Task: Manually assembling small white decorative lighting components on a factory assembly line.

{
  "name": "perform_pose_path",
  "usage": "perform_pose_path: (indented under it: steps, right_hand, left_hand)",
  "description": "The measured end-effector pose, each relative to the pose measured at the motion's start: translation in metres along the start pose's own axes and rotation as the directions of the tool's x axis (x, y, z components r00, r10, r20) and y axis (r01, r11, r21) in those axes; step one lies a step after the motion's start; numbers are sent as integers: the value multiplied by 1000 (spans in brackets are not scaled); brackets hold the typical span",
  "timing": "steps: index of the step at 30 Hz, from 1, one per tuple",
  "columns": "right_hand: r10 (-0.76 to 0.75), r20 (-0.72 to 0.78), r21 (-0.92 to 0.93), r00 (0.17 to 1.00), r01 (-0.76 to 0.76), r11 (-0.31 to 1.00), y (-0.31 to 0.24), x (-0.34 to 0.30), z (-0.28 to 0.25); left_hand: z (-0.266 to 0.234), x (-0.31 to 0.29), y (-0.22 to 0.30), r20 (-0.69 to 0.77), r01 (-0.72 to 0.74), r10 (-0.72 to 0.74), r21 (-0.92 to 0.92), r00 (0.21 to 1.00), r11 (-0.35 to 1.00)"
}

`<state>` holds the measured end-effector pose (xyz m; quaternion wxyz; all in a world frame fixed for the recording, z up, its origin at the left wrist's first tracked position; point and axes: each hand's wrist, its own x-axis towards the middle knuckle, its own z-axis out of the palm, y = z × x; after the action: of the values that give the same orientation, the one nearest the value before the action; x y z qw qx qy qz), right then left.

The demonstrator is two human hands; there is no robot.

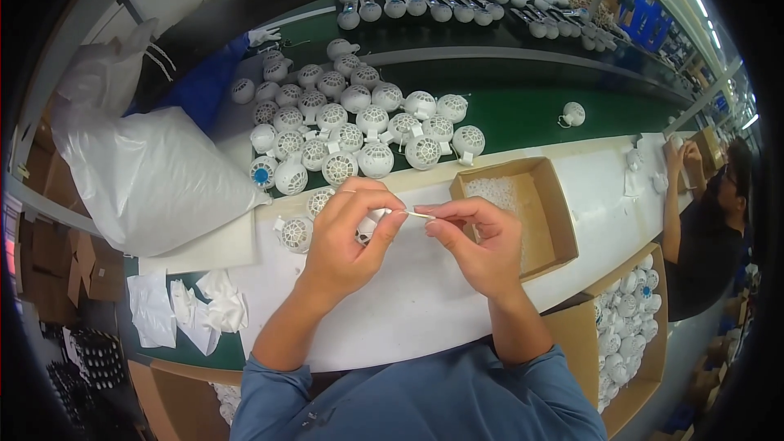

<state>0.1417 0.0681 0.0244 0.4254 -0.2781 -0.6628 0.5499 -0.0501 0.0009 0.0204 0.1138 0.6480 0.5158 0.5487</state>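
Observation:
Above the white worktop, my left hand (pixel 347 237) and my right hand (pixel 482 241) face each other, fingertips pinched. A thin, pale cord or strip (pixel 419 215) spans the small gap between them, its ends gripped in both hands. Part of a white round piece (pixel 366 229) shows behind the left fingers; whether that hand touches it I cannot tell. Just left of that hand lies a white vented ball (pixel 295 234), with another ball (pixel 318 202) beyond it. Near my right hand stands a shallow cardboard box (pixel 555 216) with small, pale loose pieces (pixel 492 193) inside.
Many white vented balls (pixel 339 167) crowd the green belt (pixel 523 110); one ball (pixel 574 114) sits apart. A big white plastic bag (pixel 155 171) stands left, above crumpled white packaging (pixel 220 302). Lower right, a carton (pixel 572 335) holds more balls. A co-worker (pixel 706 229) works at far right.

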Motion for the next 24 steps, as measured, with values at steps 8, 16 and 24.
perform_pose_path:
  steps: [8, 16, 24]
  right_hand:
    - [-246, 44, -227, 968, 250, 941, 5, 3, -2]
    - [-445, 128, -283, 886, 462, 840, 10, 2, -12]
    - [-654, 327, -566, 682, 695, 442, 2, -5, -25]
  left_hand:
    - [12, -4, 10, 185, 97, -86, -49, 979, 994]
    - [1, -11, 5, 368, 238, -171, -143, 914, 961]
    - [17, -8, 32, 476, 535, -390, -215, 788, 817]
